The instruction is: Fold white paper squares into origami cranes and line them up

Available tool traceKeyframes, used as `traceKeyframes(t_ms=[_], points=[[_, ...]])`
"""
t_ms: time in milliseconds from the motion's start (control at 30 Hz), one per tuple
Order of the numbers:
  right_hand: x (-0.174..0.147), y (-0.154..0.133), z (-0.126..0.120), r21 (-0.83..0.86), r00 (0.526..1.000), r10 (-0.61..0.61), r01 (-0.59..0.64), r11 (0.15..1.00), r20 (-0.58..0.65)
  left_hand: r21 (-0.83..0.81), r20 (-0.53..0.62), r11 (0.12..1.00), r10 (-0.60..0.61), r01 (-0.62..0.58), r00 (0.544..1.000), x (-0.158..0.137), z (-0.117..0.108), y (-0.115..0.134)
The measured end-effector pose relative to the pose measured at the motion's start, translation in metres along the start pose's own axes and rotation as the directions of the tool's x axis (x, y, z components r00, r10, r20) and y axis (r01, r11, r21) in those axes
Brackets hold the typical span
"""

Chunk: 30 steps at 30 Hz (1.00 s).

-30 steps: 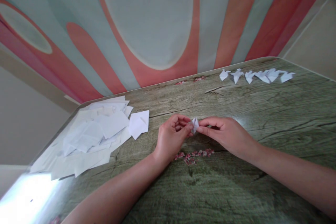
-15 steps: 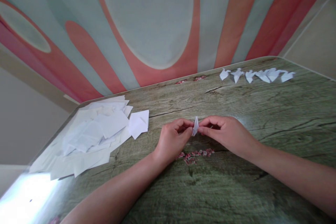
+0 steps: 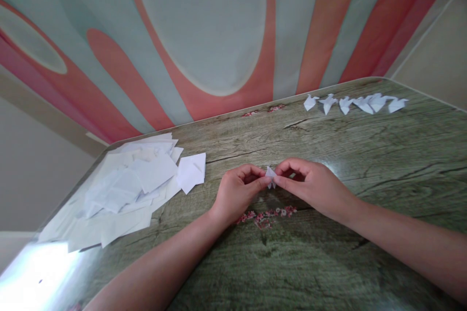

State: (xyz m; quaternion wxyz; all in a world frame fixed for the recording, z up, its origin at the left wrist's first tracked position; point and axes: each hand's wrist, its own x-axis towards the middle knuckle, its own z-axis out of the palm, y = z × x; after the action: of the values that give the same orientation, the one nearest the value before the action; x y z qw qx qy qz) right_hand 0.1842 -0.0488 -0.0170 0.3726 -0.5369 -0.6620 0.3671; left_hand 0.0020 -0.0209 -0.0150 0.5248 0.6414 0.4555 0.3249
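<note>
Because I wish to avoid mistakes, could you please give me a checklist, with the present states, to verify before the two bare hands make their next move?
1. Small folded white paper piece pinched on both sides: ok, by the left hand and right hand.
2. Its creases sharp: cannot tell, too small and partly covered by fingers.
3. Row of folded white paper figures away from the hands: ok, near the table's far edge.
4. Small flat stack of white paper squares apart from the left hand: ok.
5. Large pile of loose white sheets neatly aligned: not ok, spread unevenly.
</note>
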Motion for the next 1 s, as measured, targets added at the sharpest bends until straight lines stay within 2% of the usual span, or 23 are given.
traceKeyframes(t_ms=[100, 200, 267, 333, 533, 833, 1000], points=[[0.001, 0.000, 0.001, 0.052, 1.000, -0.004, 0.005, 0.999, -0.026, 0.105, 0.021, 0.973, 0.204, -0.206, 0.979, -0.003, -0.002, 0.001], [0.000, 0.000, 0.002, 0.040, 0.997, -0.046, 0.049, 0.998, -0.065, 0.299, 0.068, 0.853, 0.428, -0.427, 0.901, -0.007, -0.005, 0.004], [0.000, 0.001, 0.002, -0.015, 0.989, -0.125, 0.124, 0.992, -0.079, 0.358, 0.123, 0.776, 0.512, -0.519, 0.850, -0.009, -0.007, 0.004], [-0.001, 0.001, 0.002, -0.067, 0.977, -0.196, 0.191, 0.979, -0.078, 0.375, 0.164, 0.731, 0.552, -0.569, 0.818, -0.010, -0.009, 0.004], [-0.003, 0.002, 0.000, -0.131, 0.953, -0.296, 0.286, 0.949, -0.068, 0.398, 0.167, 0.693, 0.589, -0.601, 0.790, -0.010, -0.011, 0.001], [-0.003, 0.003, 0.001, -0.106, 0.943, -0.328, 0.322, 0.941, -0.052, 0.385, 0.126, 0.734, 0.558, -0.559, 0.820, -0.010, -0.010, -0.001], [-0.004, 0.003, 0.000, -0.114, 0.949, -0.309, 0.301, 0.947, -0.059, 0.393, 0.111, 0.745, 0.543, -0.539, 0.832, -0.009, -0.009, 0.001]])
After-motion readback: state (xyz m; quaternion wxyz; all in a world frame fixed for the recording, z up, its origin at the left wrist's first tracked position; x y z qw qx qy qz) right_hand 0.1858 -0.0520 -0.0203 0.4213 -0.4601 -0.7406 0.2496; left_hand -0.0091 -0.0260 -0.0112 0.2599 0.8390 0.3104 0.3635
